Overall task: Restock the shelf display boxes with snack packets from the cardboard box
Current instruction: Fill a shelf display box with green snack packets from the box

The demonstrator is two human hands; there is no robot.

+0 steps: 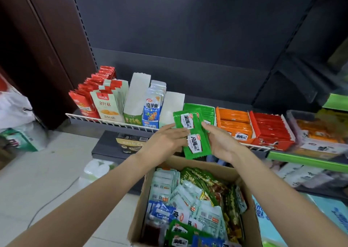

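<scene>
Illumination is even and moderately bright across the lower half of the view, falling from above and in front. The dark grey metal back panel of the shelf (188, 30) absorbs most light and reads dim, with a faint sheen near its middle. The pale tiled floor (47, 171) reflects softly, without hard shadows. Wide-angle distortion bends the perforated shelf uprights (82, 30) and leans them outward. The two green foil snack packets (192, 133) at centre are sharp, their print legible. Blur increases toward the right edge, where the clear plastic tray of orange packets (320, 131) smears. The open brown cardboard box (248, 209) shows slight softness.
</scene>
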